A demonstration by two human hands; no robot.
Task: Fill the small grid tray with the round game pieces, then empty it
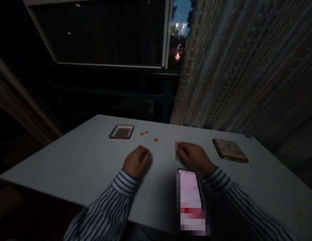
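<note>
My left hand rests on the white table with its fingers curled, fingertips at a small orange token. My right hand lies on the table with fingers closed over a small pale card stack. Three more orange tokens lie just beyond the hands. Both arms wear striped sleeves. The light is dim, so what the fingers grip is hard to make out.
A shallow brown box tray sits at the back left of the table. A brown box lid with a picture lies at the right. A lit phone stands near my right wrist. A brick wall and a dark window are beyond.
</note>
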